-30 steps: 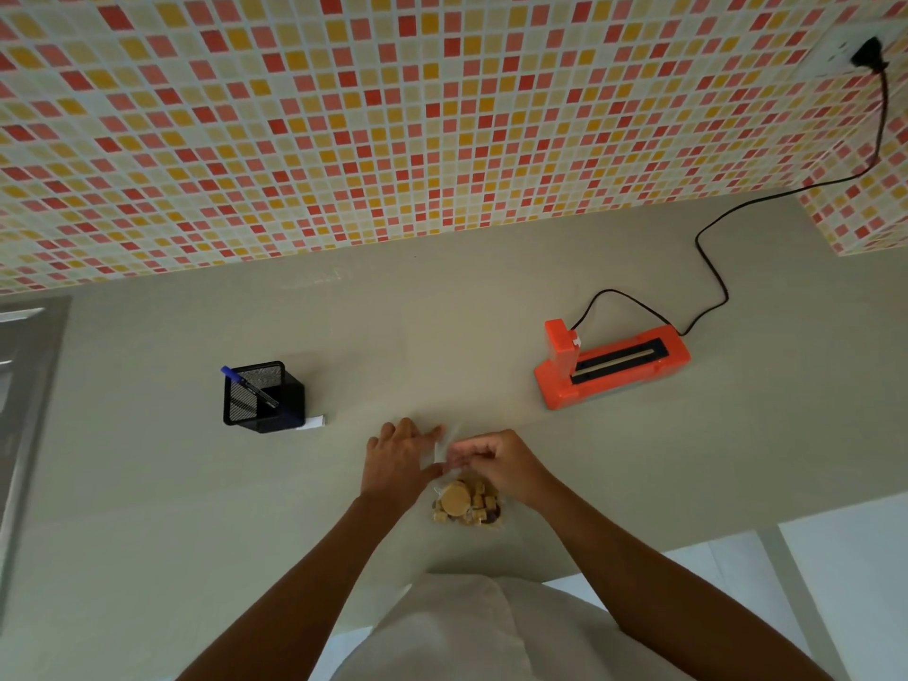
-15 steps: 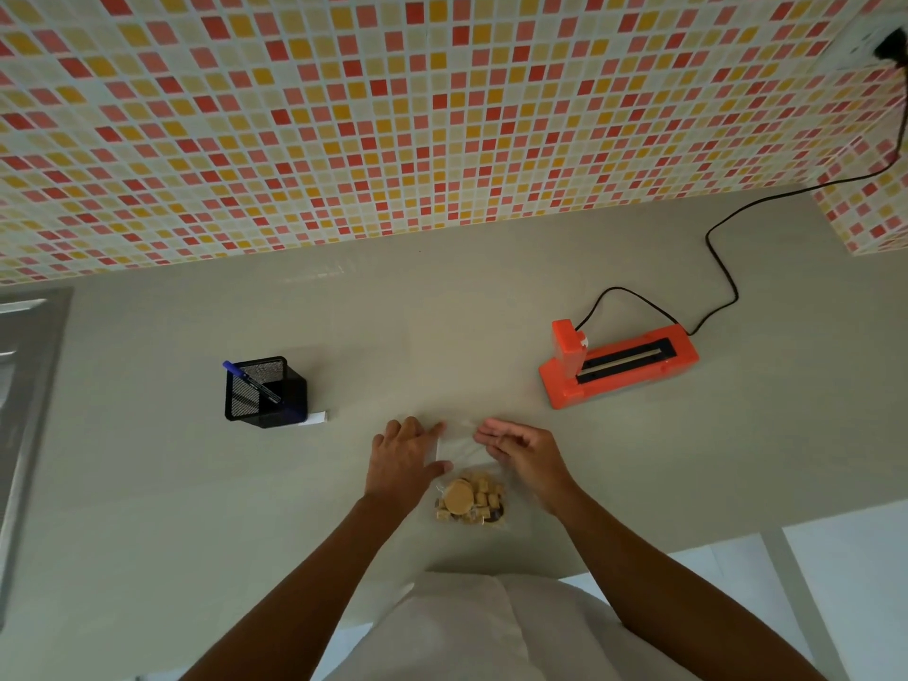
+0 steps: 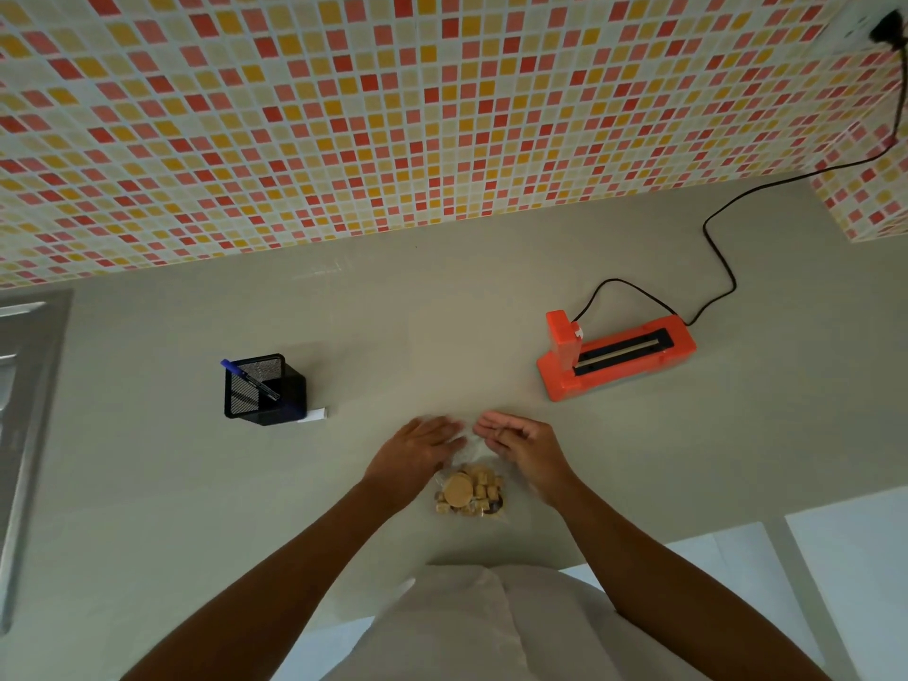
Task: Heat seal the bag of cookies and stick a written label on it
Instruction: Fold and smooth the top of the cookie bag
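Observation:
A clear bag of cookies (image 3: 469,491) lies flat on the grey counter (image 3: 147,484) near its front edge. My left hand (image 3: 417,447) rests flat on the bag's upper left part, fingers spread. Over the bag's upper right corner my right hand (image 3: 521,442) has its fingers loosely curled, and I cannot tell whether they pinch the plastic. An orange heat sealer (image 3: 614,353) stands to the right, further back, with its dark sealing slot facing up. A black mesh pen holder (image 3: 265,390) with a blue pen (image 3: 248,378) stands to the left, and a small white label (image 3: 312,415) lies beside it.
The sealer's black cord (image 3: 722,258) runs back to a wall socket (image 3: 884,24) at the top right. A steel sink edge (image 3: 24,410) borders the counter on the left. A tiled wall rises behind. The counter's front edge is just below the bag.
My right hand has let go of the bag's top, moved right, then drifted back toward the bag's upper right corner. My left hand has stayed flat on the bag.

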